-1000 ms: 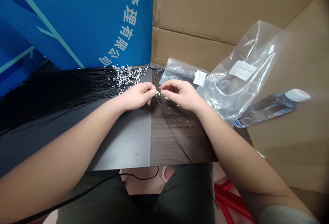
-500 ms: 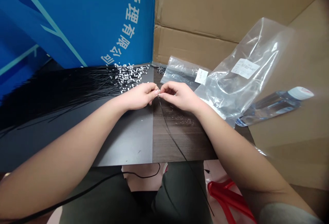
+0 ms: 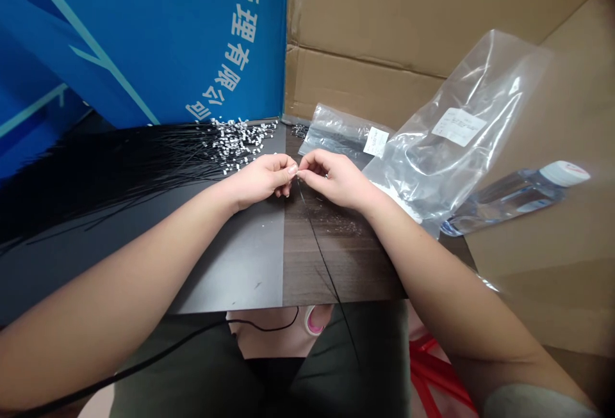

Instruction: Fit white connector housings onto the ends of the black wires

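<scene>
My left hand [image 3: 262,180] and my right hand [image 3: 331,178] meet fingertip to fingertip above the middle of the dark table [image 3: 240,264]. Both are pinched shut on the top end of one thin black wire [image 3: 321,253], which runs down across the table and off its front edge over my lap. Whatever small piece sits between the fingertips is too tiny to make out. A big bundle of black wires [image 3: 110,171] with small white tips [image 3: 235,139] lies fanned to the left, just beyond my left hand.
Two clear plastic bags, a small one [image 3: 339,133] and a large one [image 3: 456,130], lie at the right. A water bottle [image 3: 516,197] rests on cardboard beyond them. A blue printed board [image 3: 144,40] and cardboard walls stand behind. Something red [image 3: 432,373] lies under the table.
My fingertips, slightly apart a second ago with small white pieces showing between them, have closed together. The wire's lower end has swung a little to the left.
</scene>
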A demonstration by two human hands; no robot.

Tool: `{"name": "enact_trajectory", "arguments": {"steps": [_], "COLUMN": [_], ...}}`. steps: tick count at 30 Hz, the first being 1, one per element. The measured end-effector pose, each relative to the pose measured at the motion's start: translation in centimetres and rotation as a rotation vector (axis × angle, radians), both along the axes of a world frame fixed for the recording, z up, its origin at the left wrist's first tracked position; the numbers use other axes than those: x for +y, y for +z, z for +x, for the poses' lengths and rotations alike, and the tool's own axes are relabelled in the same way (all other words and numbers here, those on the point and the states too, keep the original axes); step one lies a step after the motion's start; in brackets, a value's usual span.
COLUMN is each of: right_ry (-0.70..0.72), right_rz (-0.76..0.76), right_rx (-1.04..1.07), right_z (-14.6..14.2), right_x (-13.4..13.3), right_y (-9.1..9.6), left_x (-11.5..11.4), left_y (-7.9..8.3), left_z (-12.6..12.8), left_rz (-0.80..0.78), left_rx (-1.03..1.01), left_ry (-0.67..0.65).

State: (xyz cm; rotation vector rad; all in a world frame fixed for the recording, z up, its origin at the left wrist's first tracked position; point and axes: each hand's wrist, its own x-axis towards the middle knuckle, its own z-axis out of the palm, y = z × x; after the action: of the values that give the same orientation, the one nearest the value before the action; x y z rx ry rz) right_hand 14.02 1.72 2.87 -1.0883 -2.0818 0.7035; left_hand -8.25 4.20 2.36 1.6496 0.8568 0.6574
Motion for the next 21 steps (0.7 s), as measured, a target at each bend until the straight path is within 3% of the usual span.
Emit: {"name": "enact_trajectory", "arguments": {"steps": [7, 16, 21], "right_ry": [-0.023, -0.074, -0.143], "right_rz": [-0.086, 0.029, 0.079], "right_rx": [0.066, 0.071, 0.172], "right_z": [-0.22, -0.35, -0.50], "right_x": [0.05, 0.36, 0.43], "right_y": [-0.08, -0.53, -0.70], "left_x": [0.00, -0.34, -0.83], "left_y": [-0.27, -0.34, -0.13], "left_z": [0.04, 0.72, 0.96], "left_rz": [-0.057, -0.257, -0.332], "left_rx": [-0.073, -0.227, -0.274], "left_ry": [0.026, 0.118, 0.070]}}
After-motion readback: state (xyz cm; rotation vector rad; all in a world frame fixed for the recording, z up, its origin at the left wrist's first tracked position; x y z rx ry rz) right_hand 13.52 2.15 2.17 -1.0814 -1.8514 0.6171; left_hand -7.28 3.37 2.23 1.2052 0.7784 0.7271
